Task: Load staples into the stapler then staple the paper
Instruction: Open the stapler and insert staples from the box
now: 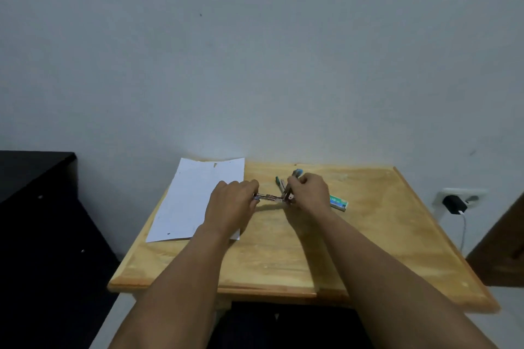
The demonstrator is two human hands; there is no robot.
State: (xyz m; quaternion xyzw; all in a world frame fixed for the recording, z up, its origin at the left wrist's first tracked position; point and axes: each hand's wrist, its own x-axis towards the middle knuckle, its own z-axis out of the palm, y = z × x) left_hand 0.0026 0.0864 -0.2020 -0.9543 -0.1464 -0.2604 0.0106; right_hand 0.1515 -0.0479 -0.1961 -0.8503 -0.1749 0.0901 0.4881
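Desk (368, 235): pale wood, set against a plain wall
Paper (192, 198): white sheet lying flat on the left part of the desk, its far edge at the wall, its near right corner under the left forearm
Stapler (269, 197): opened out, metal base stretched sideways between the two hands just above the desk, its top part with a blue-green tip tilted up at the right hand
Left hand (234, 201): grip closed on the left end of the stapler base, fingers curled over it, wrist above the paper's right edge
Right hand (307, 193): grip closed on the hinge end and raised top of the stapler
Staple box (338, 202): small green and white box lying on the desk just right of the right hand, partly hidden by it
Staples: too small to make out
Wall socket (456, 201): right of the desk, black plug in it with a white cable hanging down
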